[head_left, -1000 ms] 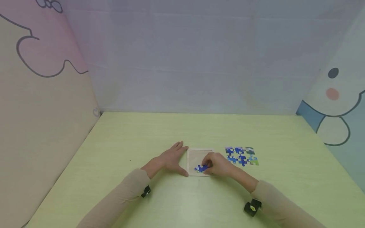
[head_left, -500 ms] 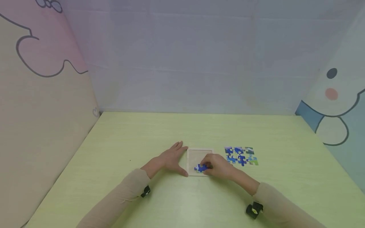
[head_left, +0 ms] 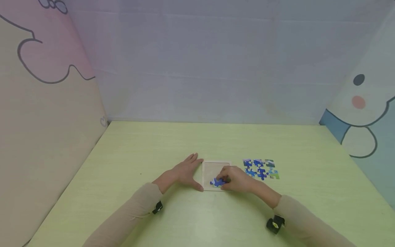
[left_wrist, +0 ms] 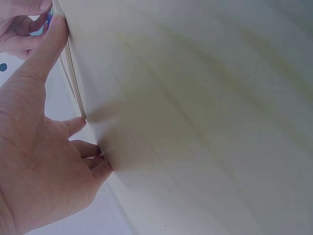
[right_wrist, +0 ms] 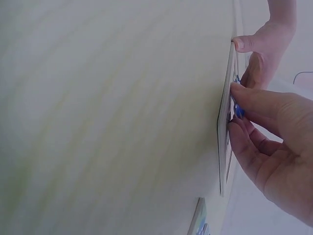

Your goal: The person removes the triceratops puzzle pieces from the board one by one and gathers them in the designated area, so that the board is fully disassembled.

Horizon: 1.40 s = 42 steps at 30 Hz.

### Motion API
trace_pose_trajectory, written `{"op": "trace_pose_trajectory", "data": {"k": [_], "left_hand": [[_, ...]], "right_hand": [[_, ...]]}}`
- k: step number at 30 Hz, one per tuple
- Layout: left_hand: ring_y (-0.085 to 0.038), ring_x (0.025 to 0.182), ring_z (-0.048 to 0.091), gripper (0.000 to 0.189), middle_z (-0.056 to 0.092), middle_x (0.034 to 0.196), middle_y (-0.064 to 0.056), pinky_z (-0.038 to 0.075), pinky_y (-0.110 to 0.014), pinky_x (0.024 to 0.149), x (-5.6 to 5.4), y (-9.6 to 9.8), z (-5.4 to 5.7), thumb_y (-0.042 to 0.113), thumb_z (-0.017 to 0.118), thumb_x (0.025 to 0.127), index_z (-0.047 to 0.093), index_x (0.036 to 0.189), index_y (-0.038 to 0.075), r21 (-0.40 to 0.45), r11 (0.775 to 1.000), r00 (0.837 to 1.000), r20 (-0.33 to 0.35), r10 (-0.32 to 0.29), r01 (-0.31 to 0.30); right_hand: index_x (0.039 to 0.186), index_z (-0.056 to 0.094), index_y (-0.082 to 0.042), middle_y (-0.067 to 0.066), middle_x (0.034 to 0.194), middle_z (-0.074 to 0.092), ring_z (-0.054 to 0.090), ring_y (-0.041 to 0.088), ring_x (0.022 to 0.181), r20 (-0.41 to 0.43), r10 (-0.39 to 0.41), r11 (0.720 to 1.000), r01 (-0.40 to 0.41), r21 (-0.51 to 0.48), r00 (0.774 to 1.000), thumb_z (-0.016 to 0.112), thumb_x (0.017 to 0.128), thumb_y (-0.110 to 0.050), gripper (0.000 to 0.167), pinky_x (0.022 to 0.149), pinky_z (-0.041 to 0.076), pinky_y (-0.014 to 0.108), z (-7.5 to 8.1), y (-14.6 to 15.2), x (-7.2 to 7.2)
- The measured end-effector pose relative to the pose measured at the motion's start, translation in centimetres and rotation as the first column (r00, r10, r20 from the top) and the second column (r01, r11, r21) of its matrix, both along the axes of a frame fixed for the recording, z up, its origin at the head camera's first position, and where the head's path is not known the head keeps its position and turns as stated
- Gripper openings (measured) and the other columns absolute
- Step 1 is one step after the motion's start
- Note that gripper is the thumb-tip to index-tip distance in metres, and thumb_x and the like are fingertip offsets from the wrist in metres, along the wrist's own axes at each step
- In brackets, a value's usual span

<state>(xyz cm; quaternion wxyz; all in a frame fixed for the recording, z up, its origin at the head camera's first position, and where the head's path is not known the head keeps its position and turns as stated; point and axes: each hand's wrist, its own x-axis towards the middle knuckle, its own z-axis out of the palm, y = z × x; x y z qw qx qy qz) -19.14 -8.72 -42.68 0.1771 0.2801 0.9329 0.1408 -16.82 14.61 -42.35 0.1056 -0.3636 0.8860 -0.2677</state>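
Note:
A small square wooden puzzle tray (head_left: pixel 217 161) lies flat on the table. Over its lower part, my right hand (head_left: pixel 236 178) pinches a blue and white jigsaw piece (head_left: pixel 218 183) between thumb and fingers; the right wrist view shows the blue piece (right_wrist: pixel 238 110) low at the tray's surface, partly hidden by the fingers. My left hand (head_left: pixel 186 172) rests at the tray's left side with its fingers spread. Its thumb touches the lower left corner and a finger the upper left one. In the left wrist view, several left fingertips (left_wrist: pixel 105 169) rest on the table.
Several loose jigsaw pieces (head_left: pixel 261 172), blue, green and purple, lie grouped just right of the tray. The pale yellow-green table (head_left: pixel 154 144) runs back to a fabric wall (head_left: pixel 216 68), with printed walls on both sides.
The right fingers have shifted slightly on the jigsaw piece, so a little more of its blue face shows. My left hand and the tray stay where they were.

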Motion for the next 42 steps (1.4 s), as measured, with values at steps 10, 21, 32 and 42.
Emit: {"op": "trace_pose_trajectory", "data": {"k": [10,21,32,42], "left_hand": [[-0.029,0.138,0.004,0.107,0.008,0.151,-0.017,0.020,-0.045,0.109,0.0,0.1,-0.1,0.059,0.072,0.063,0.022,0.144,0.009,-0.009,1.000,1.000,-0.001,0.005,-0.005],[-0.029,0.139,0.003,0.108,0.007,0.151,-0.016,0.020,-0.045,0.109,0.0,0.1,-0.1,0.060,0.072,0.063,0.022,0.144,0.011,-0.014,1.000,1.000,0.006,0.013,-0.013],[-0.029,0.139,0.003,0.108,0.007,0.151,-0.015,0.019,-0.045,0.109,-0.1,0.0,-0.2,0.060,0.072,0.063,0.021,0.145,0.011,-0.014,1.000,1.000,-0.002,0.004,-0.004],[-0.028,0.139,0.002,0.108,0.005,0.151,-0.015,0.019,-0.045,0.109,-0.1,-0.1,-0.2,0.060,0.072,0.063,0.021,0.145,0.011,-0.006,1.000,1.000,0.005,-0.001,0.001]], "right_hand": [[0.097,0.070,-0.001,0.001,0.086,0.061,0.055,0.008,0.073,-0.012,0.007,1.000,-0.007,-0.019,1.000,0.071,0.075,-0.005,0.023,0.063,0.049,0.019,0.1,0.2,0.1],[0.096,0.070,-0.001,0.003,0.087,0.063,0.060,0.014,0.082,0.080,0.010,0.989,0.002,-0.147,0.997,0.062,0.081,0.005,0.018,0.068,0.051,0.019,-0.1,0.5,-0.2],[0.095,0.070,-0.002,0.001,0.086,0.064,0.060,0.011,0.079,0.096,-0.010,0.986,0.026,-0.162,0.995,0.061,0.081,0.004,0.018,0.068,0.051,0.019,0.2,1.1,-0.2],[0.098,0.068,-0.002,0.003,0.089,0.064,0.059,0.013,0.081,0.049,-0.067,0.984,0.074,-0.161,0.997,0.060,0.081,0.006,0.020,0.068,0.052,0.023,0.9,4.6,0.3]]}}
